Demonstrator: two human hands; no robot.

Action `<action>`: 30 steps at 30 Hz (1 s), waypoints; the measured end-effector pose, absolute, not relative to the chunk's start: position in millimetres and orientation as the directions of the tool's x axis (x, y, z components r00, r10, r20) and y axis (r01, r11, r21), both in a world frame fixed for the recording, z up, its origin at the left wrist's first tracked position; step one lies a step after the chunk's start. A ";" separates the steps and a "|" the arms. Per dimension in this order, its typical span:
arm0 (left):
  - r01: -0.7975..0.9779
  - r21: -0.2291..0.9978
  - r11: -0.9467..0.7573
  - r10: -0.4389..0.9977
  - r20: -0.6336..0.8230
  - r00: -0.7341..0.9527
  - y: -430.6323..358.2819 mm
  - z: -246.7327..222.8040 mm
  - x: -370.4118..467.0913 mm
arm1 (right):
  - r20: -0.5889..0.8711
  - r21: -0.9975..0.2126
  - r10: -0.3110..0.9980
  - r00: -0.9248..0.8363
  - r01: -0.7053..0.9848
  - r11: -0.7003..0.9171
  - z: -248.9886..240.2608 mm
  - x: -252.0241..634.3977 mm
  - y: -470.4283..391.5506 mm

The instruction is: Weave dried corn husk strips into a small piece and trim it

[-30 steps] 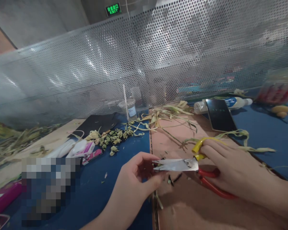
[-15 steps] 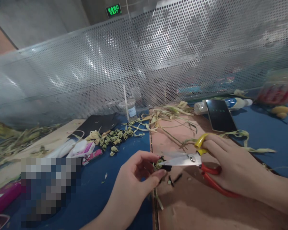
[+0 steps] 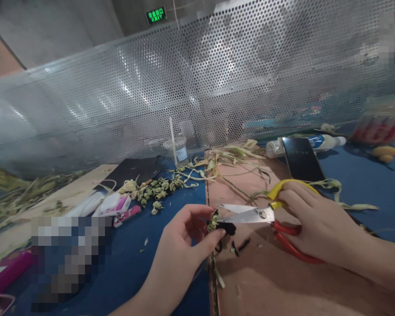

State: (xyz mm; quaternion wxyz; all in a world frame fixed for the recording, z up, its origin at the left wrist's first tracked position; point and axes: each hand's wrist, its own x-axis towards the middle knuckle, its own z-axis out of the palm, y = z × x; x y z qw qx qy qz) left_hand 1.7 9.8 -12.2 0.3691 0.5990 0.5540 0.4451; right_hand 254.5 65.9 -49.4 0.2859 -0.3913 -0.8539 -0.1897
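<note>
Between the thumb and fingers of my left hand is a small green and black piece, with a dark flap sticking out to the right. My right hand is closed around the scissors, which have one yellow and one red handle. The scissor blades are parted and point left, their tips close to the held piece. Below them, small dark scraps lie on the brown board.
Several green curled pieces lie on the blue table at left. Dry strips lie at the board's back. A lidded cup with a straw, a phone and a bottle stand or lie near the mesh panel.
The scissor blades have opened wider, and their tips have drawn slightly away from the held piece. My left hand has shifted a little to the left and still grips it.
</note>
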 end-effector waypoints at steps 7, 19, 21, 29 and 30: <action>0.360 0.929 -0.083 0.993 0.107 -0.047 11.5 -13.7 -0.2 | 0.649 0.147 0.540 -0.536 0.784 0.603 -44.7 252.5 66.5; 0.403 0.912 -0.071 0.996 0.083 -0.012 9.1 -14.3 0.4 | 0.657 0.187 0.514 -0.551 0.780 0.597 -47.4 253.6 67.3; 0.405 0.911 -0.073 0.997 0.082 -0.005 9.0 -13.4 1.0 | 0.651 0.179 0.518 -0.554 0.776 0.605 -47.6 253.9 67.3; 0.415 0.909 -0.046 0.999 0.040 0.024 7.6 -13.0 1.7 | 0.675 0.173 0.492 -0.549 0.767 0.618 -46.4 250.9 65.1; 0.414 0.909 -0.045 0.999 0.036 0.030 7.4 -13.0 1.6 | 0.680 0.170 0.488 -0.548 0.765 0.622 -46.0 250.4 64.7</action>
